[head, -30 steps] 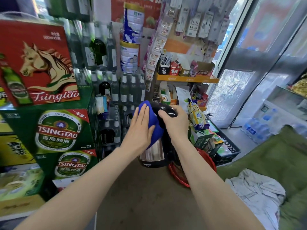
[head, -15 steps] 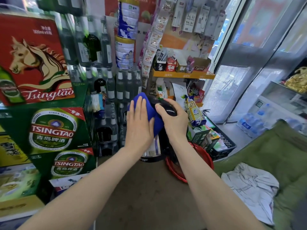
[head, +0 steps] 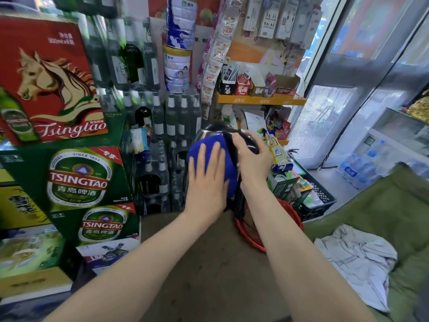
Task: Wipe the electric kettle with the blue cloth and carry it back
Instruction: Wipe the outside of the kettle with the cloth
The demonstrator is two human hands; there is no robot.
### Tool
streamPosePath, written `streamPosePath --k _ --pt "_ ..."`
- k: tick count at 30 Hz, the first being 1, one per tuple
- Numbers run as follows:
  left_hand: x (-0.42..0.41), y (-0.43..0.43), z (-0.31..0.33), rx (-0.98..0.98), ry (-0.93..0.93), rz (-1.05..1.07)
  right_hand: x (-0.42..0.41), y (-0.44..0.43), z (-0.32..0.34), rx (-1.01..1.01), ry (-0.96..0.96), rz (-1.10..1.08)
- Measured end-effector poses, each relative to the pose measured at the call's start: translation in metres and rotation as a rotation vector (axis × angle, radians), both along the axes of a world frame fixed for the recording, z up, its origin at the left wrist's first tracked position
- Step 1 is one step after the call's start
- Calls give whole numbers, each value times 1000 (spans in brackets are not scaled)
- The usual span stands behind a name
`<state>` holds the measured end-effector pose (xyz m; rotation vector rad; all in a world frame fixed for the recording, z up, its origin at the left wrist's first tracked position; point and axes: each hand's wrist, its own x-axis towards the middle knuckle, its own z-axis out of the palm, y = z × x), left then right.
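Observation:
I hold the electric kettle point(head: 216, 129) up in front of me; only its black lid and black handle show, as its body is hidden. My right hand point(head: 251, 160) grips the handle near the top. My left hand point(head: 207, 182) lies flat, fingers together, pressing the blue cloth point(head: 212, 141) against the kettle's side. The cloth covers most of the kettle's body facing me.
Stacked green and red Tsingtao beer boxes point(head: 79, 177) stand at the left, bottles point(head: 171, 117) behind the kettle. A red basin point(head: 250, 233) and a black crate point(head: 318, 201) of goods sit on the floor right of it. A green cushion point(head: 383, 205) with a white cloth point(head: 357, 259) lies at right.
My left hand with the blue cloth has slid down the kettle's side, uncovering the lid. The kettle's steel lower body is now hidden. My right hand keeps its hold on the handle.

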<state>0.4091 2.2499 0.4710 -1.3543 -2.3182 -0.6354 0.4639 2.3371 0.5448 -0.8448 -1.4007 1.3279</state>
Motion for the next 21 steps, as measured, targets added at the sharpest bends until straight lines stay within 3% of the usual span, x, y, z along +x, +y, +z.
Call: streamPosePath --k 4,11,17,21 --pt "-1 -15 -23 -132 112 -91 11 12 -1 -179 82 9" --pt "-26 12 56 -58 -22 -102 21 20 -12 -389 154 139" --pt "10 -8 28 -311 277 -163 29 57 -11 -649 246 80" --pt "-2 -7 28 -268 134 -163 29 50 -15 -614 194 143"
